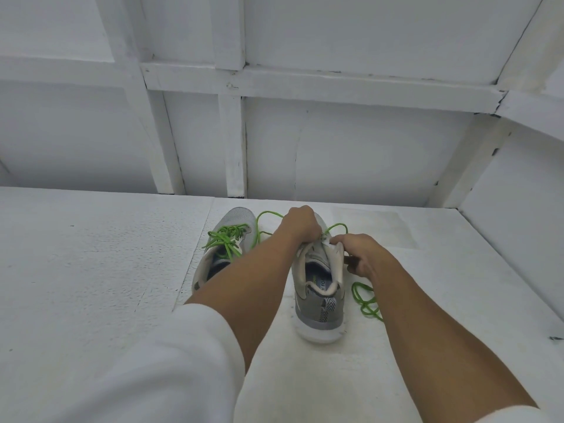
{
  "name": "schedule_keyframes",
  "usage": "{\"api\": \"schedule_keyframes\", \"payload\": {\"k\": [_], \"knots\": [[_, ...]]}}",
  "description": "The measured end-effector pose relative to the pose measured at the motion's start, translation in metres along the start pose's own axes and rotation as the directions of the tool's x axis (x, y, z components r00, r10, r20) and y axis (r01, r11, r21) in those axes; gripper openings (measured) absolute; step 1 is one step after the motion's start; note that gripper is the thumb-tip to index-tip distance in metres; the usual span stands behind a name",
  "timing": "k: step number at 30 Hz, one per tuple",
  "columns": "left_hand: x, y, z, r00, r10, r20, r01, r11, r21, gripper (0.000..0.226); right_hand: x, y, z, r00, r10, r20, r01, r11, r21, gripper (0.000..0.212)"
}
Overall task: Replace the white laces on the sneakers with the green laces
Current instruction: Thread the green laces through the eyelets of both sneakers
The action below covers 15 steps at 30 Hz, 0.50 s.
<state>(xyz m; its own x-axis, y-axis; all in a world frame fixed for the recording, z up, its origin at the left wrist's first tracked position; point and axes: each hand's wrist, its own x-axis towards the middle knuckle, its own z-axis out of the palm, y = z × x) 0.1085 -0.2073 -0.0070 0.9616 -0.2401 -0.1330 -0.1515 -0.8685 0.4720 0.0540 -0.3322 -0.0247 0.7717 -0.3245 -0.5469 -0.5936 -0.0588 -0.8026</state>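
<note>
Two grey sneakers stand on the white surface, heels toward me. The left sneaker (227, 239) is laced and tied with a green lace (227, 236). The right sneaker (319, 288) has a second green lace (364, 300) running through it, one loop showing past its toe and a loose tail coiled on the surface to its right. My left hand (300, 224) lies curled over the front of the right sneaker and grips it at the eyelets. My right hand (358, 254) pinches the sneaker's white tongue and right edge. No white lace is visible.
The sneakers sit on a white foam-like board (91, 254) with a seam running left of them. White panelled walls (335, 148) rise close behind and on the right (518, 224). My white sleeves fill the bottom of the view.
</note>
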Motion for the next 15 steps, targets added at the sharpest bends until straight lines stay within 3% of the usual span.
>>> {"api": "schedule_keyframes", "payload": {"k": [7,15], "knots": [[-0.004,0.004,0.002,0.999,-0.036,-0.023,0.036,0.999,0.015,0.036,-0.001,0.000,0.000,1.000,-0.010,0.009,0.010,1.000,-0.021,0.009],[-0.011,0.012,0.007,0.998,-0.017,-0.062,0.020,0.999,0.047,0.035,-0.011,-0.015,-0.008,0.996,-0.014,0.085,0.029,0.983,-0.182,0.015]]}}
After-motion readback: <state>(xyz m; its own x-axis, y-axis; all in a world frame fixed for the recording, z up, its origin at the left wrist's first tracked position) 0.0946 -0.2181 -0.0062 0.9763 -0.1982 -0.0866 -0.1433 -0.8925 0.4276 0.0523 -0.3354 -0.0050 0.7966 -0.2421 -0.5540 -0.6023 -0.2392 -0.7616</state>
